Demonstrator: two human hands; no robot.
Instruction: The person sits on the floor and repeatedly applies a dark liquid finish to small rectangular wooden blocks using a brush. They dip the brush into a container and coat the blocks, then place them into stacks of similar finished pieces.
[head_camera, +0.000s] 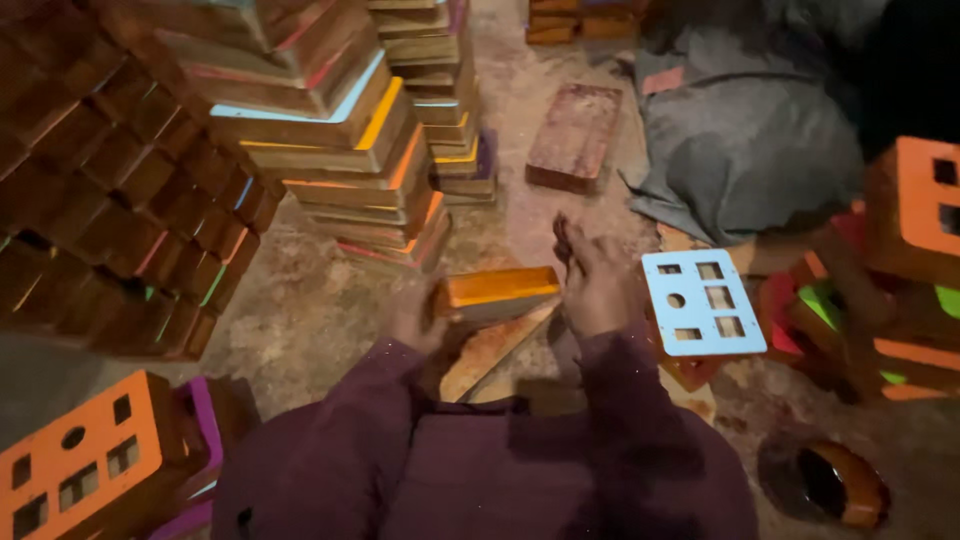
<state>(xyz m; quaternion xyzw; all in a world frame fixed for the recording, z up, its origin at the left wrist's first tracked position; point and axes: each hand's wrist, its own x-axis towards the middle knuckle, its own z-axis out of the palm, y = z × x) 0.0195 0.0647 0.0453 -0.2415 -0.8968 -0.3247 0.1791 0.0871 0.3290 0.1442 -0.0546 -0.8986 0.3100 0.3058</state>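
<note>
My two hands hold a wooden block with an orange-painted edge (495, 290) between them, just above the floor. My left hand (415, 318) grips its left end; my right hand (590, 275) presses against its right end. Both arms wear dark maroon sleeves. Under the block lies a plain wooden board (490, 352), tilted. A light blue panel with cut-out shapes (702, 303) rests just right of my right hand.
Tall stacks of wooden boards with coloured edges (345, 130) rise ahead and to the left. Orange boxes with cut-outs stand at bottom left (85, 455) and far right (920, 205). A grey cloth (745, 130), a lone brown board (575, 135) and a dark bowl (825, 483) lie on the floor.
</note>
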